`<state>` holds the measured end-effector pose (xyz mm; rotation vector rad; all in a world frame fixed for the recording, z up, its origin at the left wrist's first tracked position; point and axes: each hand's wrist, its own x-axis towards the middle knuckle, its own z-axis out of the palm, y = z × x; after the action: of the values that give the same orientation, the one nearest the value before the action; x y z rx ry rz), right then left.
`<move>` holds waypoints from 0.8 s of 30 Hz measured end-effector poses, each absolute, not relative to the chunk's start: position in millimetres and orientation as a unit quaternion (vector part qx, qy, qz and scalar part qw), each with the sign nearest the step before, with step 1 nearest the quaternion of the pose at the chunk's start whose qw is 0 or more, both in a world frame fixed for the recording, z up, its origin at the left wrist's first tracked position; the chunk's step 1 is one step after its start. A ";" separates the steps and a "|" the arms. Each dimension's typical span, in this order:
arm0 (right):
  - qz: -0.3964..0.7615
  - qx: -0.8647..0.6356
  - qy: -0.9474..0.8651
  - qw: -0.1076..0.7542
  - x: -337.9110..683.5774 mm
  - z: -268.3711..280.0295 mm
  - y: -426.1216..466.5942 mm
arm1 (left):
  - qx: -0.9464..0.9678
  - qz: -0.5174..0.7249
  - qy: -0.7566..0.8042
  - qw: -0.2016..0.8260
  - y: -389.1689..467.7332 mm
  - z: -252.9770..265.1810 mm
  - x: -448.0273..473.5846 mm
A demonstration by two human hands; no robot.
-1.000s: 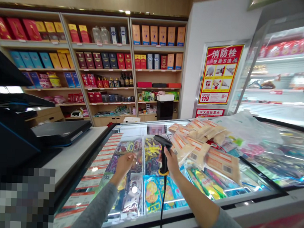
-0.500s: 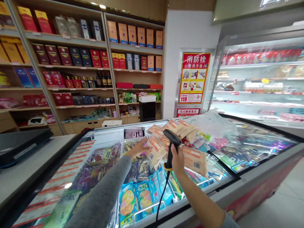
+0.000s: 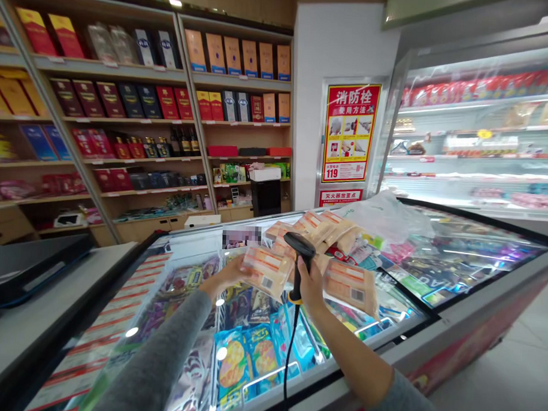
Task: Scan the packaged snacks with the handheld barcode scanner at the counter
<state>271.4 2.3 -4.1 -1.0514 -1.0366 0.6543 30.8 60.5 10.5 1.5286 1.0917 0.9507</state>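
Observation:
My left hand is closed on the left edge of a clear packet of tan food with orange print and a barcode at its lower right. A black handheld barcode scanner stands upright in my right hand, fingers wrapped round its handle; its cable runs down toward the front edge. The scanner's head covers part of the packets behind it. Beside my right wrist lies a similar packet, barcode showing. More such packets are heaped behind the scanner.
The packets lie on the glass top of a chest freezer with blue ice-cream packs inside. A clear plastic bag sits at the back right. A phone-like device with a blurred screen stands at the back. A counter is on the left.
My left hand has moved left and toward me, drawing one packet out from the heap so its label and barcode face up. The scanner has shifted slightly left.

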 end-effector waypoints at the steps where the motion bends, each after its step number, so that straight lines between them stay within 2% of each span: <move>1: 0.311 -0.459 -0.468 0.688 262.5 -1.0 2.2 | 0.610 0.426 0.464 0.481 52.7 11.8 19.1; 4: 0.413 -0.396 -0.472 0.671 228.3 7.5 0.1 | 0.541 0.501 0.507 0.447 26.9 15.8 -23.2; 8: 0.544 -0.329 -0.495 0.592 176.4 9.1 -8.3 | 0.458 0.574 0.542 0.409 -8.3 14.9 -76.9; 18: 0.615 -0.295 -0.562 0.467 126.7 -30.3 -29.4 | 0.362 0.664 0.591 0.281 -37.5 -26.6 -114.8; 24: 0.588 -0.312 -0.601 0.442 135.1 -30.1 -42.8 | 0.355 0.683 0.558 0.310 -34.3 -33.2 -114.0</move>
<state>135.1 -42.8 -30.1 -0.7730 -1.4907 1.4599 -114.0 -34.3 -33.2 0.9391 1.4748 1.8038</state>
